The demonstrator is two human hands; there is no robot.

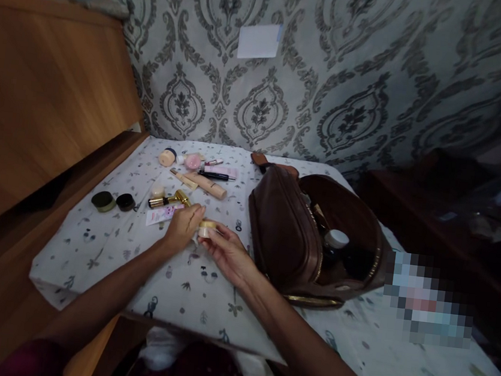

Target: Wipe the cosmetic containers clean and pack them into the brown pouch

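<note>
In my right hand [230, 252] is a small cream jar [206, 229] with a yellowish lid, pinched between thumb and fingers. My left hand [183, 225] is closed right beside the jar; what its fingers hold, if anything, is hidden. Just behind that hand lie a white and pink tube [159, 215], a gold cosmetic tube [182, 197] and a black and gold one [157, 202]. Farther back are a beige bottle [211, 186], a black pen-like tube [214, 175], a pink round container [193, 161] and a beige jar with a dark lid [168, 157].
A brown backpack [275, 227] lies unzipped to the right, with a white-capped bottle [336, 239] inside. Two dark round jars, a green one [103, 201] and a black one [125, 201], sit at the left. A wooden cabinet [54, 87] borders the cloth-covered table [132, 277].
</note>
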